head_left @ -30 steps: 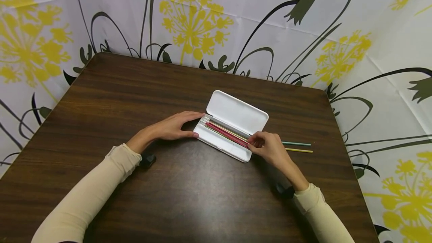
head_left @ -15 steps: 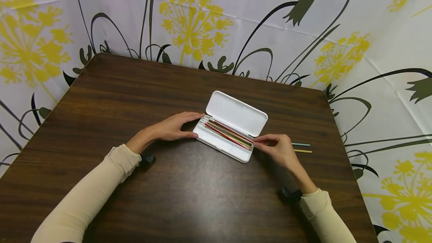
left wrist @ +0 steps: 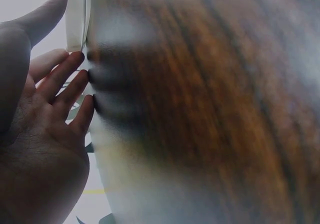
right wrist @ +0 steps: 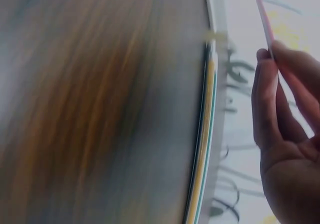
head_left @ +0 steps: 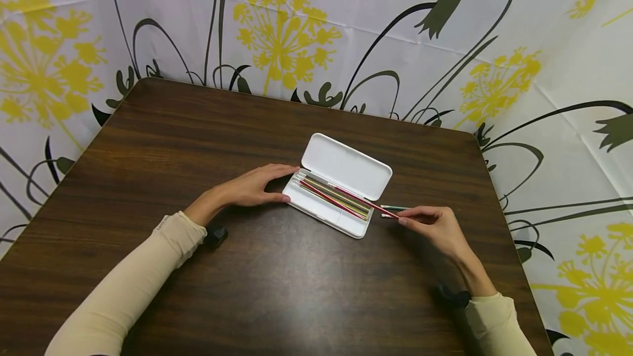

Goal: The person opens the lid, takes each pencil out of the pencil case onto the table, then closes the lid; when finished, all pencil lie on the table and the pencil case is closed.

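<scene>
A white pencil case [head_left: 330, 216] lies on the table with its hinged lid [head_left: 346, 166] raised. Inside lie several pencils [head_left: 323, 193] in red, gold and dark colours, their pale ends to the left. My left hand [head_left: 254, 185] rests at the case's left end, fingers and thumb spread and fairly straight; the left wrist view shows them beside the white case [left wrist: 76, 24]. Between thumb and fingertips my right hand [head_left: 437, 229] pinches one end of a red pencil [head_left: 363, 200]. That pencil slants over the case's right end, its other end still above the case.
A teal pencil [head_left: 393, 207] and a yellow pencil [right wrist: 204, 129] lie on the dark wooden table [head_left: 217, 131], right of the case, partly behind my right hand in the head view. A flower-patterned cloth [head_left: 386, 10] hangs behind the table.
My right hand has moved right and slightly toward me from the case's right end, drawing the red pencil out from among the others. My left hand and the case have stayed put.
</scene>
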`<state>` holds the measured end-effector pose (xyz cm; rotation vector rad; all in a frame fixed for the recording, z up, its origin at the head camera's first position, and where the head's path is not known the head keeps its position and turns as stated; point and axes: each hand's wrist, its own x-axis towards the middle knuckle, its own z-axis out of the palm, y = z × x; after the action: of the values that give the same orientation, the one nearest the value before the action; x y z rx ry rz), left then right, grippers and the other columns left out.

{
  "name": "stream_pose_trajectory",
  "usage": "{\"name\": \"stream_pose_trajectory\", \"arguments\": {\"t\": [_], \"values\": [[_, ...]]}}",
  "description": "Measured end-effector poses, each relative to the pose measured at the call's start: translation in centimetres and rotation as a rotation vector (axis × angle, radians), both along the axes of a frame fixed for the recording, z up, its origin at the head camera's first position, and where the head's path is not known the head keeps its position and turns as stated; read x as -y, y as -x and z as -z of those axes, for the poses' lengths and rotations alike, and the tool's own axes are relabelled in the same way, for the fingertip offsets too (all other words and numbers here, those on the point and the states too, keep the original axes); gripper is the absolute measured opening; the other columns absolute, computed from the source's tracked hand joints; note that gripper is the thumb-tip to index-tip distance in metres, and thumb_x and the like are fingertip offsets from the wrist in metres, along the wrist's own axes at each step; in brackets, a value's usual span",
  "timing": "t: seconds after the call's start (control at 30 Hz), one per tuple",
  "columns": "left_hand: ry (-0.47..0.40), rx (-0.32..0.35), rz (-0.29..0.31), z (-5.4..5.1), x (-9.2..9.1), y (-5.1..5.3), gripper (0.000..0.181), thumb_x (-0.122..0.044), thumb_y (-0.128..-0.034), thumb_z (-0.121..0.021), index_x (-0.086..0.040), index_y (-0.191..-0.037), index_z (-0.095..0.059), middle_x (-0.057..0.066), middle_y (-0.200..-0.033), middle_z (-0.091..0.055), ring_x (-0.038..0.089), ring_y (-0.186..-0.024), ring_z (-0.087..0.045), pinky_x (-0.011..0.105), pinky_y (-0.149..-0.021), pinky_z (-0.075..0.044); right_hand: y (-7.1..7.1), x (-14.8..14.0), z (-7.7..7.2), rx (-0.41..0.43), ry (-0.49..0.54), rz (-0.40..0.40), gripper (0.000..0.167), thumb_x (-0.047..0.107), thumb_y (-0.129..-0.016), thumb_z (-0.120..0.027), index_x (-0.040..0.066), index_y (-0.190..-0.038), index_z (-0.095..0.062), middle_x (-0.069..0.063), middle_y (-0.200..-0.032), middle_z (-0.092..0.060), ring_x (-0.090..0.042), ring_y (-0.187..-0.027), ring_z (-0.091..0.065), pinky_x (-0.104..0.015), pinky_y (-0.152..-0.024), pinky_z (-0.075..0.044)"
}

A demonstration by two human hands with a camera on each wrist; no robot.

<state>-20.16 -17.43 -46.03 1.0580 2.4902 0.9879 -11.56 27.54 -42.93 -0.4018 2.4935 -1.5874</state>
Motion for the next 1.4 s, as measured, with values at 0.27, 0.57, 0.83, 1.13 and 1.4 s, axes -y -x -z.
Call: {"name": "stream_pose_trajectory", "arguments": {"t": [0.27,0.57,0.83,1.13,1.4], "values": [[0.009,0.008,-0.007,0.2,0.1,-0.2,0.077,-0.039,-0.0912,-0.070,-0.014,-0.154,-0.034,0.006,-0.154,-0.036,0.026,-0.140,-0.030,0.054,-0.109,-0.026,-0.8,-5.6,1.7,0.011,-0.045,-0.051,0.017,0.012,-0.086,-0.076,0.008,-0.103,-0.076,-0.011,-0.100,-0.072,-0.022,-0.081,-0.067,-0.028,-0.067,-0.054],[0.008,0.010,-0.011,0.2,0.2,-0.2,0.077,-0.040,-0.0911,-0.070,-0.015,-0.154,-0.034,0.006,-0.154,-0.036,0.026,-0.140,-0.030,0.054,-0.109,-0.026,-1.6,-10.2,1.7,0.024,-0.078,-0.077,0.016,0.008,-0.087,-0.075,0.007,-0.103,-0.076,-0.011,-0.099,-0.072,-0.024,-0.086,-0.068,-0.030,-0.068,-0.054],[0.009,0.013,-0.009,0.2,0.2,-0.3,0.076,-0.039,-0.0913,-0.070,-0.014,-0.154,-0.034,0.006,-0.154,-0.036,0.026,-0.140,-0.031,0.054,-0.109,-0.026,-1.6,-12.5,2.0,0.021,-0.113,-0.095,0.016,0.005,-0.088,-0.073,0.004,-0.104,-0.075,-0.011,-0.099,-0.072,-0.021,-0.086,-0.068,-0.030,-0.068,-0.055],[0.006,0.006,-0.013,-0.2,0.1,0.0,0.076,-0.038,-0.0910,-0.071,-0.014,-0.154,-0.034,0.006,-0.154,-0.036,0.026,-0.140,-0.031,0.054,-0.109,-0.026,-1.0,-13.8,1.9,0.009,-0.116,-0.119,0.017,-0.005,-0.088,-0.069,-0.005,-0.105,-0.072,-0.020,-0.100,-0.071,-0.021,-0.088,-0.068,-0.027,-0.070,-0.054],[0.006,0.006,-0.005,0.0,0.0,0.0,0.076,-0.039,-0.0912,-0.070,-0.014,-0.154,-0.034,0.006,-0.154,-0.036,0.026,-0.140,-0.031,0.054,-0.109,-0.026,-0.7,-14.1,2.0,-0.008,-0.143,-0.100,0.016,0.002,-0.088,-0.071,0.002,-0.104,-0.075,-0.013,-0.101,-0.072,-0.017,-0.091,-0.067,-0.025,-0.072,-0.054]]}}
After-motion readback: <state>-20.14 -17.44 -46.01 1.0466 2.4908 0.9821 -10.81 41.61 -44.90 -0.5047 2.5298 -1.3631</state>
